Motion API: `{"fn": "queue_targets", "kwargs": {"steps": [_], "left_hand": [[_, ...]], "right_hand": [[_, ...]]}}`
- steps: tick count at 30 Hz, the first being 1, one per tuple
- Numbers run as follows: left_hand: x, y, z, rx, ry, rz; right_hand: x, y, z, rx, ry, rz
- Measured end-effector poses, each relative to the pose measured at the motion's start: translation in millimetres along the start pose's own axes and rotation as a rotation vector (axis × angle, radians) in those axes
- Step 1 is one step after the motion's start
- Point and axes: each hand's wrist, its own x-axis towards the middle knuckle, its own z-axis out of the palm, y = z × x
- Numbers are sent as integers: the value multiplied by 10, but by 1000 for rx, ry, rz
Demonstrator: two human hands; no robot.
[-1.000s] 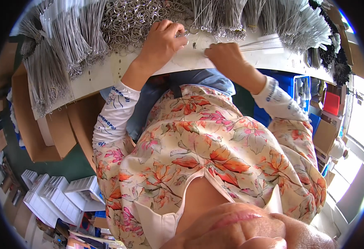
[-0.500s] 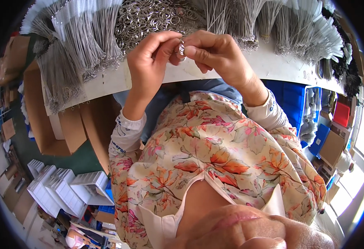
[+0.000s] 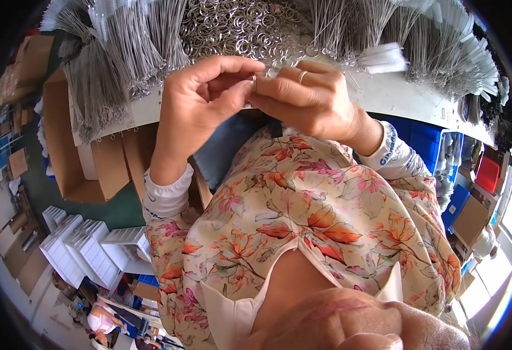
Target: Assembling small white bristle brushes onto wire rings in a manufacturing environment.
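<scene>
My left hand pinches a small silver split ring between thumb and forefinger. Opposite it, my right hand is closed with its fingertips against the same ring, its back turned up. Another round metal piece shows by the right fingers; how it is held is hidden. Just beyond the right hand is a white-bristled wire brush; its thin handle runs toward the hand and is lost behind it. Past both hands lies a heap of loose metal rings on the white table.
Bundles of wire-handled brushes stand left of the heap, with more bundles at the right. Below the table's left edge are cardboard boxes and white plastic crates. A blue bin sits below the right side.
Both hands have come a little nearer, and my right hand has rolled over to show its back. A white brush head now shows beyond the right hand.
</scene>
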Motion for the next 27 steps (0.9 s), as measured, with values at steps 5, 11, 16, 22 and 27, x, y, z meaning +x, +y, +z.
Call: {"fn": "queue_targets", "kwargs": {"steps": [5, 11, 16, 22, 27], "left_hand": [[-53, -103, 36, 652, 268, 556], [-22, -165, 41, 720, 285, 707], [12, -189, -9, 737, 331, 726], [-18, -96, -115, 571, 184, 542], [-10, -3, -118, 625, 133, 537]], "right_hand": [[119, -49, -104, 1016, 95, 892], [207, -77, -28, 1348, 156, 1048], [234, -89, 47, 1270, 127, 1004], [231, -48, -6, 1050, -13, 941], [204, -54, -15, 1234, -40, 999]]}}
